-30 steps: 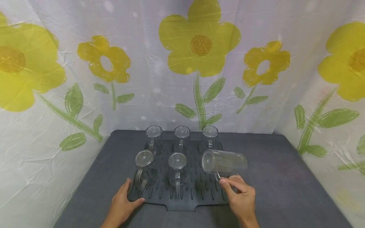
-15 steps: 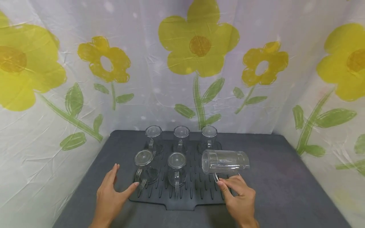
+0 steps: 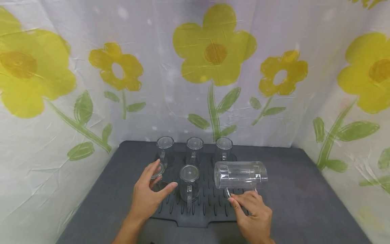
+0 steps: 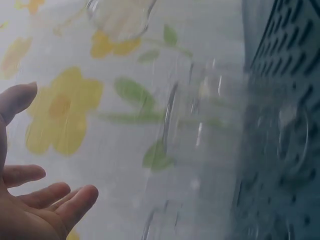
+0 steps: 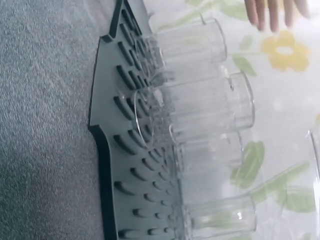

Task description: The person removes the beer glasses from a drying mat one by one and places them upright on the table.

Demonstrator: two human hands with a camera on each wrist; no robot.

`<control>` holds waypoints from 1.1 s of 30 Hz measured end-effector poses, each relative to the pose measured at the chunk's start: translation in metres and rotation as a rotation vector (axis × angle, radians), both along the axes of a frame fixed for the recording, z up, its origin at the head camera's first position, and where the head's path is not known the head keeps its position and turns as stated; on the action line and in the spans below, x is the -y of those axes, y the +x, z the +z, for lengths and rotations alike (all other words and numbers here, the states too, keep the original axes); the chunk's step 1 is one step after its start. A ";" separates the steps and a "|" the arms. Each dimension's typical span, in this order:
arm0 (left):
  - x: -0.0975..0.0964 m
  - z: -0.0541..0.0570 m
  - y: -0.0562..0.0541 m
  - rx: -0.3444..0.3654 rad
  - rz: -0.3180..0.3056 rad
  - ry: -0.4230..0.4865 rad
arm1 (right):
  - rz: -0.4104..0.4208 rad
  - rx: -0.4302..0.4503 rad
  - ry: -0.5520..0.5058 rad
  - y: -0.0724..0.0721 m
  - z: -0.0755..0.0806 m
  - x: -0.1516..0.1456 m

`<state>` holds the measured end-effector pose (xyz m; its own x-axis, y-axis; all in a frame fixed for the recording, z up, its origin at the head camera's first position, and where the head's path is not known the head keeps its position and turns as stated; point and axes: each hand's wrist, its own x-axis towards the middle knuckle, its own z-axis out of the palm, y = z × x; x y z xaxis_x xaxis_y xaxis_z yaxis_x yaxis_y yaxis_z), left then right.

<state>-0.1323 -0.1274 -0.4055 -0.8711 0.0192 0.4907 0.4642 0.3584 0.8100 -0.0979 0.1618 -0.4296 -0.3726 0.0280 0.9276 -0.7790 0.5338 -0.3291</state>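
Note:
My right hand (image 3: pixel 255 211) pinches the handle of a clear glass mug (image 3: pixel 240 174), which lies sideways in the air over the right part of the black ribbed draining mat (image 3: pixel 192 222). Its mouth and base point left and right. My left hand (image 3: pixel 149 196), thumb and fingers spread, is over the front left glass mug (image 3: pixel 158 171) and partly hides it. Nothing is in that palm in the left wrist view. Beside it, another upside-down mug (image 3: pixel 189 173) stands with its handle toward me. The left hand's fingertips (image 5: pixel 274 12) also show at the top of the right wrist view.
Three more upturned glass mugs, at left (image 3: pixel 165 143), middle (image 3: pixel 194 144) and right (image 3: pixel 224 144), form the mat's back row. The dark grey table (image 3: pixel 289 203) extends around the mat. A white curtain (image 3: pixel 170 101) with yellow flowers encloses the back and sides.
My left hand has moved off the mat's left edge, out to the left, then back right over the front left mug. The held mug has turned slightly and stays at the right.

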 end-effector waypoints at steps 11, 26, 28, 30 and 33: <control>-0.057 0.003 -0.011 0.126 -0.259 0.154 | -0.043 -0.070 0.016 0.016 0.030 0.022; -0.084 -0.001 -0.017 0.191 -0.478 0.186 | 0.021 -0.051 0.025 0.024 0.036 0.031; -0.084 -0.001 -0.018 0.202 -0.501 0.202 | 0.033 -0.056 0.026 0.024 0.036 0.031; -0.084 -0.002 -0.018 0.215 -0.511 0.218 | 0.046 -0.066 0.034 0.023 0.035 0.030; -0.083 -0.001 -0.018 0.221 -0.495 0.238 | 0.067 -0.082 0.060 0.020 0.035 0.029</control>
